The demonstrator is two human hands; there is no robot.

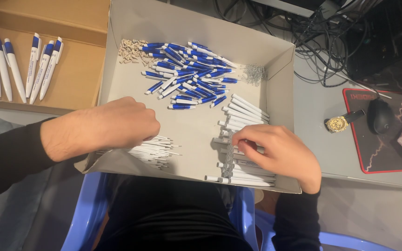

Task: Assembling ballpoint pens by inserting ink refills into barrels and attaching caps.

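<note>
- A small desk workspace, like a home office corner used for hand assembly of pens.
- A grey desk [322, 116] holds a computer mouse [379, 115] on a black mouse pad with red edging [373, 153].
- A tangle of black cables [303, 28] lies at the back of the desk.
- An open cardboard tray [196, 125] holds sorted pen parts; finished pens [19, 65] lie in a second box.
- A blue plastic chair [84, 214] sits below.
</note>
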